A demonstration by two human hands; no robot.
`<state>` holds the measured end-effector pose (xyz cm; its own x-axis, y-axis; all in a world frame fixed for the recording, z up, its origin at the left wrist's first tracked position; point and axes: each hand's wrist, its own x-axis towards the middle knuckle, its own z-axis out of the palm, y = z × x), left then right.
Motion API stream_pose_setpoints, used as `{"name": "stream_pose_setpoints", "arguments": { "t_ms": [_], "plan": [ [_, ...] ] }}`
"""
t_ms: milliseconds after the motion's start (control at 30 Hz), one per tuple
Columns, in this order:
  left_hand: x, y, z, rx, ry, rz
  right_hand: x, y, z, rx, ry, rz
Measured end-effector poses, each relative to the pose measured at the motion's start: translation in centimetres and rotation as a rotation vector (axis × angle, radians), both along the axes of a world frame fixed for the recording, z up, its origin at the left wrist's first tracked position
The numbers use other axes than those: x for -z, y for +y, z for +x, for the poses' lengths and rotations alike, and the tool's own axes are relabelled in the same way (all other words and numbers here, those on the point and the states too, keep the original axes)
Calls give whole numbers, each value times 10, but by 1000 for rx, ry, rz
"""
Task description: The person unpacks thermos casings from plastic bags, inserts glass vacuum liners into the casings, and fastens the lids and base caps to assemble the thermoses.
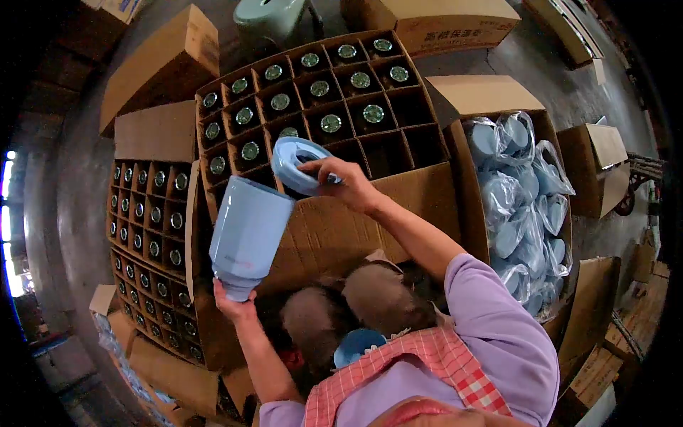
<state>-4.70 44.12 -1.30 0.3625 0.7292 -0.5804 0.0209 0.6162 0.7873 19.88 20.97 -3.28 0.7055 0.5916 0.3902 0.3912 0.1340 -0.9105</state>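
Observation:
My left hand point(235, 302) is closed around the narrow lower end of a light blue bottle-shaped casing point(250, 228), which leans slightly to the right. Faint lettering shows on its side. Just above the casing's wide top, my right hand point(343, 183) grips a light blue ring-shaped lid point(299, 164). The lid is tilted and close to the casing's upper rim; whether they touch I cannot tell. Behind the lid stands a divided cardboard box point(306, 206) with round, greenish glass-like tops point(319, 89) in many compartments. A blue round piece point(359, 346) lies at my lap.
To the right, an open carton point(459, 178) holds several blue parts in clear plastic bags point(523, 192). Divided boxes with more round tops point(154, 213) stand on the left. A pale green stool point(269, 21) and other cartons point(455, 25) are at the back.

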Motion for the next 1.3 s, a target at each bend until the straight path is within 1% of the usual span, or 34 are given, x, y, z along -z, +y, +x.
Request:
{"name": "stream_pose_setpoints", "arguments": {
  "t_ms": [33, 67, 133, 200, 233, 267, 300, 333, 367, 400, 467, 500, 600, 667, 733, 767, 800, 833, 867, 900, 933, 1000, 1033, 1067, 1133, 1200, 1233, 1267, 1300],
  "plan": [
    [-3, 1, 1, -27, 1, 34, 24, 3, 4, -39, -123, -80],
    [-2, 2, 0, -53, 5, 65, 42, 6, 5, -67, -143, -285],
    [14, 17, -12, -6, -11, 147, 76, 4, 12, -196, -634, -466],
    [27, 30, -19, 19, -5, 230, 65, -9, 31, -110, -322, -514],
    [22, 28, -20, 68, -24, 226, 67, -16, 49, 161, -255, -391],
    [22, 25, -19, 43, -27, 223, 53, -22, 70, 400, -245, -616],
    [21, 22, -18, 22, -31, 222, 59, -32, 91, 630, -335, -635],
    [20, 20, -14, 0, -43, 226, 57, -40, 110, 737, -507, -726],
    [19, 18, -13, 2, -18, 199, 65, -42, 126, 718, -435, -944],
    [20, 18, -15, 37, -37, 188, 77, -44, 134, 647, -367, -1057],
    [22, 19, -18, 106, -75, 165, 94, -45, 145, 496, -226, -1273],
    [24, 20, -19, 71, -77, 157, 94, -49, 153, 418, -204, -1288],
    [11, 16, -23, 97, -140, 218, 91, -58, 158, 431, -307, -1203],
    [8, 22, -33, 70, -179, 235, 56, -71, 162, 512, -391, -984],
    [1, 21, -38, 8, -185, 225, -14, -89, 160, 477, -486, -858],
    [-8, 18, -34, -38, -168, 207, -47, -102, 162, 442, -575, -704],
    [-15, 16, -33, -82, -150, 190, -95, -110, 151, 412, -470, -643],
    [-14, 19, -34, -119, -233, 161, -131, -123, 147, 276, -322, -510],
    [-12, 23, -36, -46, -278, 158, -165, -134, 134, 151, -67, -428],
    [-12, 29, -39, 28, -320, 158, -199, -139, 119, -5, 77, -398],
    [-17, 30, -41, 102, -360, 158, -222, -144, 102, -163, 222, -364],
    [-54, 6, -27, 184, -357, 162, -230, -137, 68, -471, 222, -352],
    [-69, -3, -21, 240, -361, 182, -231, -129, 42, -634, 353, -343],
    [-71, -5, -21, 324, -373, 235, -224, -121, 16, -681, 409, -299],
    [-73, -7, -28, 477, -420, 313, -207, -105, -37, -803, 678, -104],
    [-75, -5, -38, 602, -504, 315, -199, -98, -79, -703, 856, -22],
    [-74, -2, -45, 658, -547, 291, -191, -97, -97, -625, 825, 14],
    [-70, 5, -52, 712, -564, 246, -194, -96, -115, -488, 785, -21],
    [-67, 9, -61, 755, -572, 231, -195, -95, -133, -345, 663, -89]
  ]
}}
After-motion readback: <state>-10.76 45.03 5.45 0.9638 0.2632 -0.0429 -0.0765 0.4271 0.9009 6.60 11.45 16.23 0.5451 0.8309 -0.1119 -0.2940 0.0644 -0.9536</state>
